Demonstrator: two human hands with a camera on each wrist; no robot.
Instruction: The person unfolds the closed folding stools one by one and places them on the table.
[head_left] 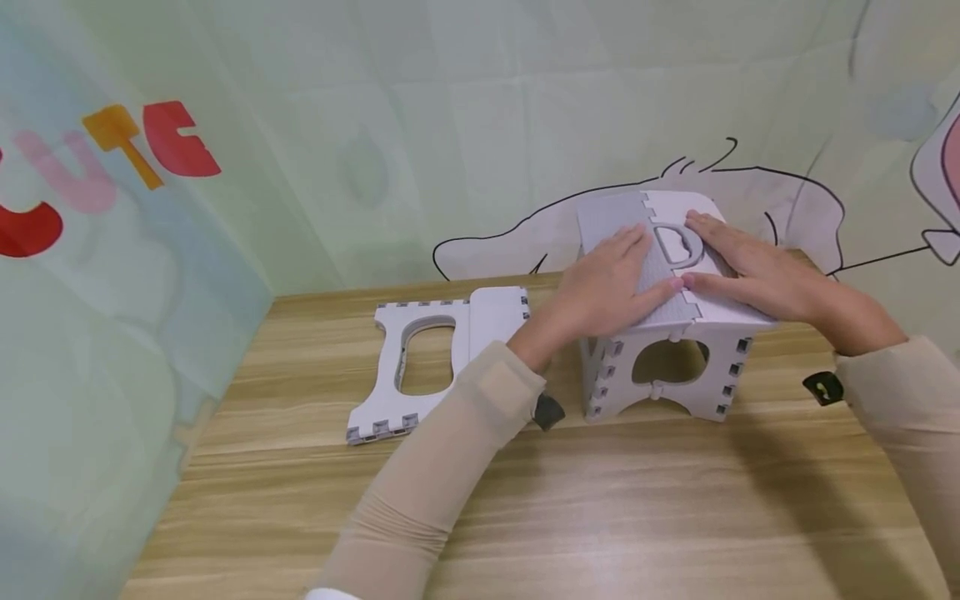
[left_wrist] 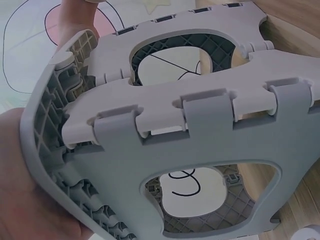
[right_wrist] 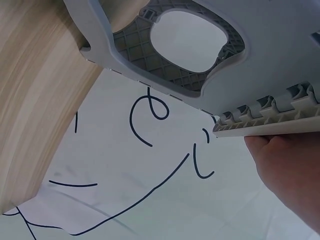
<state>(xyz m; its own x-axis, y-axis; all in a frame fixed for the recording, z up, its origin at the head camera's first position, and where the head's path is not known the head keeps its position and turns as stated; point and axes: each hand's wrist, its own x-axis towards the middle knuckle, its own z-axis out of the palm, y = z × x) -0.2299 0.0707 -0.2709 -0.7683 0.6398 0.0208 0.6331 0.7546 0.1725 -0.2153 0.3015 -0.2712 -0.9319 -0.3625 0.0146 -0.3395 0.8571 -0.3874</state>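
Observation:
An unfolded plastic folding stool (head_left: pixel 671 367) stands upright on the wooden table, its top half grey and half white with a D-shaped handle opening. My left hand (head_left: pixel 611 279) rests with extended fingers on the grey half of the top. On the white half lies my right hand (head_left: pixel 765 271), fingers also straight, and the two thumbs meet near the handle. In the left wrist view the stool's hinged legs (left_wrist: pixel 200 130) are spread, with the left hand (left_wrist: pixel 30 185) at the top's outer side. The right wrist view shows the right hand (right_wrist: pixel 285 170) against the white top.
Left of the standing stool, a second folding stool (head_left: pixel 386 362) lies folded flat on the table (head_left: pixel 600 517), partly hidden behind my left forearm. A printed cloth backdrop (head_left: pixel 375 150) rises right behind the table's far edge and along its left side.

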